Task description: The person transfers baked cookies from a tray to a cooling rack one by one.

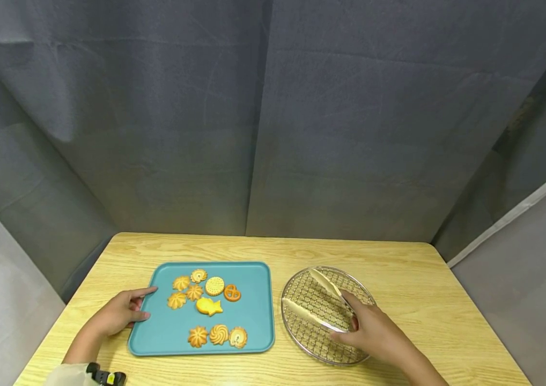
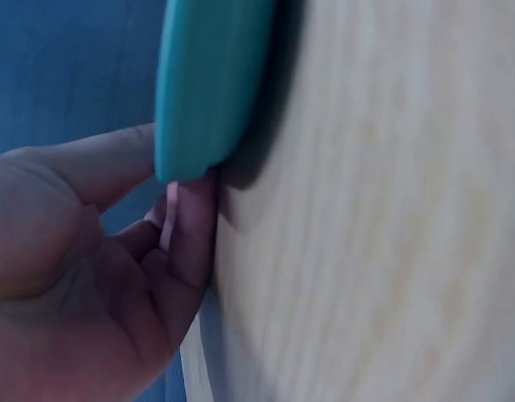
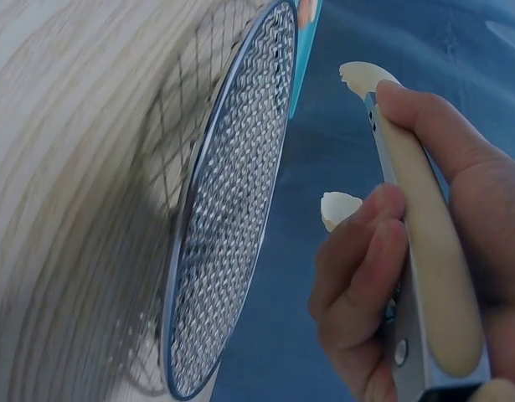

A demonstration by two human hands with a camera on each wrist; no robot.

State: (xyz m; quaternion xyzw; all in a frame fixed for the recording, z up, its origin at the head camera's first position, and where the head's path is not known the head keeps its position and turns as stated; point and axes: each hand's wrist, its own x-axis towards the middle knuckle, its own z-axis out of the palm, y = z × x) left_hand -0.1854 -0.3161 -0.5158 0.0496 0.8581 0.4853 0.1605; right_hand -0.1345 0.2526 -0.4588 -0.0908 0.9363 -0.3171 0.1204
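My left hand [image 1: 113,315] grips the left edge of a teal tray [image 1: 258,300], which also shows in the left wrist view with its rim between thumb and fingers. Several cookies lie on it: a fish-shaped cookie [image 1: 209,306], a pretzel [image 1: 231,292], a round dotted one [image 1: 214,286], and flower and swirl shapes. Three of them, with a swirl cookie [image 1: 219,334] in the middle, form a row near the front rim. My right hand [image 1: 381,332] holds tongs [image 3: 433,251] with cream-coloured arms, spread apart above a round wire rack [image 1: 316,348]. Nothing sits between the tong tips.
The light wood table [image 1: 447,321] carries the tray at left and the rack to its right, a narrow gap between them. Grey curtains [image 1: 350,134] hang behind the table and along both sides. A black wrist strap [image 1: 105,375] circles my left wrist.
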